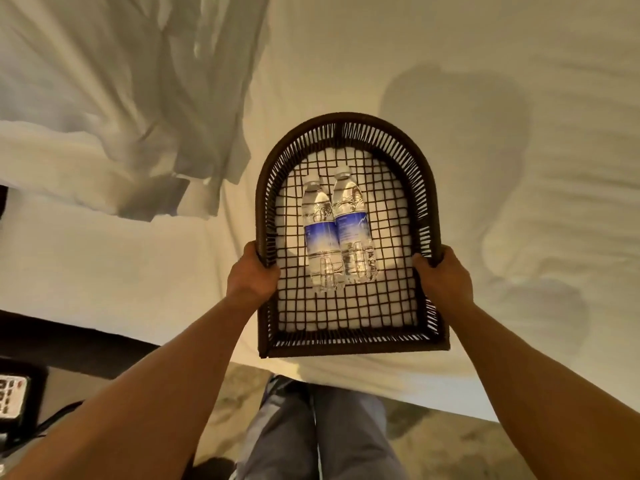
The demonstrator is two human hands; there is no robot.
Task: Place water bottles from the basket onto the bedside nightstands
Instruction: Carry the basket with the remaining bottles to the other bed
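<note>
A dark woven basket (349, 348) with an arched far end and open mesh floor is held over the edge of a white bed. Two clear water bottles with blue labels lie side by side in it, caps pointing away: the left bottle (320, 233) and the right bottle (353, 226). My left hand (252, 275) grips the basket's left rim. My right hand (443, 278) grips its right rim. Both forearms reach up from the bottom of the view.
The bed's white sheet (450, 133) fills most of the view, with crumpled bedding (138, 133) at the upper left. A dark nightstand corner with a remote control (12, 396) sits at the lower left. Patterned carpet (450, 445) and my legs are below.
</note>
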